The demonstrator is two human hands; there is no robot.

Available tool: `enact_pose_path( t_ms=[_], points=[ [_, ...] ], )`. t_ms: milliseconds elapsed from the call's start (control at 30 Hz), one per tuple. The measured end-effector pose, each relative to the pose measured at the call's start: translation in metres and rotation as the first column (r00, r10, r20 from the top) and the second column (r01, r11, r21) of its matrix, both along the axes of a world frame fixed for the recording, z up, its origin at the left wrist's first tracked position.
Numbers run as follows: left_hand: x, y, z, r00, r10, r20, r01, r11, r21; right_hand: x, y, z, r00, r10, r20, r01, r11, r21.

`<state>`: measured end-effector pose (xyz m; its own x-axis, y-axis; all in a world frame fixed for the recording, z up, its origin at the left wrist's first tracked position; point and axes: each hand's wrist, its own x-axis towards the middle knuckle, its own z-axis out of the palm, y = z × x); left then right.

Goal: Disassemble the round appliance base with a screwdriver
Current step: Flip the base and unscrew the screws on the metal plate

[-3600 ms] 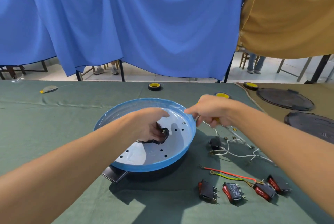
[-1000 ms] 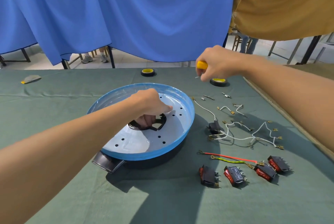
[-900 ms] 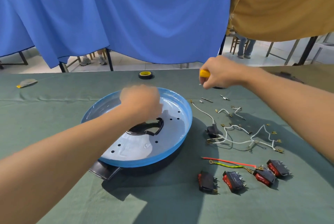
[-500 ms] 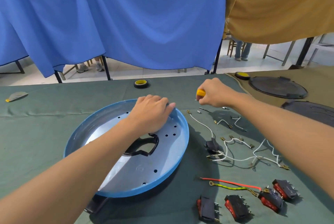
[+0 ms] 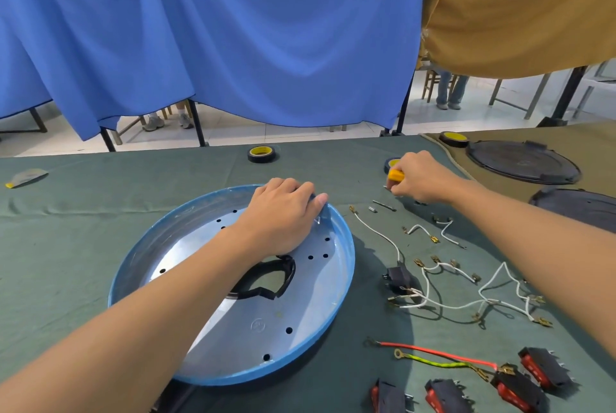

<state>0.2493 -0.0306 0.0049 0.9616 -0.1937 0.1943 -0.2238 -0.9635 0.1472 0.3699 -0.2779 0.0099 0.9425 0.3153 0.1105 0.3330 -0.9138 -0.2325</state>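
Hands on the blue-rimmed base and a screwdriver, amid loose parts on a cloth-covered desk.

Desk [image 5: 66, 246] under green cloth carries the round appliance base [image 5: 266, 329] left of centre, lying flat, its silver plate with small holes and a black-edged opening facing up. Left hand [image 5: 283, 216] reaches across it, fingers curled over the far rim and gripping it. Right hand [image 5: 421, 179] is beyond the base's right side, closed round the screwdriver [image 5: 395, 175], of which only the yellow handle end shows. White wires [image 5: 443, 299] with brass terminals sprawl right of the base; red rocker switches [image 5: 520, 392] sit at the near right. A tape roll [image 5: 262, 154] lies at the far edge, and small metal pieces [image 5: 383, 205] lie on the cloth just nearer than the right hand.
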Motion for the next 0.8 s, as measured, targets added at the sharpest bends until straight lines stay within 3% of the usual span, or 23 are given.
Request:
enact_pose_path(
  t_ms=[133, 300, 367, 467, 567, 633, 733, 800],
  points=[
    [-0.001, 0.0, 0.001, 1.0, -0.017, -0.005, 0.017, 1.0, -0.015, 0.0, 0.011, -0.004, 0.999, -0.01, 0.04, 0.013, 0.998, -0.06],
    [-0.005, 0.001, 0.003, 0.993, -0.097, 0.069, 0.095, 0.995, 0.031, -0.004, 0.012, -0.004, 0.999, -0.004, -0.032, 0.001, 0.995, -0.103],
    [-0.004, 0.003, 0.005, 0.997, -0.063, 0.047, 0.062, 0.998, 0.023, -0.008, 0.012, 0.003, 1.0, -0.017, -0.024, 0.017, 1.0, -0.024],
    [0.001, 0.007, 0.01, 1.0, -0.006, -0.019, 0.006, 1.0, -0.021, -0.024, 0.02, 0.03, 0.998, 0.022, -0.064, -0.004, 0.962, 0.272],
    [0.007, 0.016, 0.014, 0.999, 0.023, -0.047, -0.024, 1.0, -0.007, -0.054, 0.036, 0.067, 0.963, 0.217, -0.157, -0.08, 0.792, 0.606],
    [0.008, 0.023, 0.013, 0.997, 0.046, -0.063, -0.045, 0.999, 0.028, -0.076, 0.046, 0.087, 0.928, 0.356, -0.112, -0.148, 0.626, 0.766],
    [0.006, 0.028, 0.007, 0.999, 0.036, -0.009, -0.035, 0.991, 0.128, -0.104, 0.062, 0.104, 0.877, 0.48, -0.012, -0.208, 0.402, 0.892],
    [0.004, 0.028, 0.003, 0.999, 0.021, 0.034, -0.026, 0.989, 0.145, -0.118, 0.073, 0.102, 0.856, 0.517, 0.025, -0.25, 0.372, 0.894]
  ],
)
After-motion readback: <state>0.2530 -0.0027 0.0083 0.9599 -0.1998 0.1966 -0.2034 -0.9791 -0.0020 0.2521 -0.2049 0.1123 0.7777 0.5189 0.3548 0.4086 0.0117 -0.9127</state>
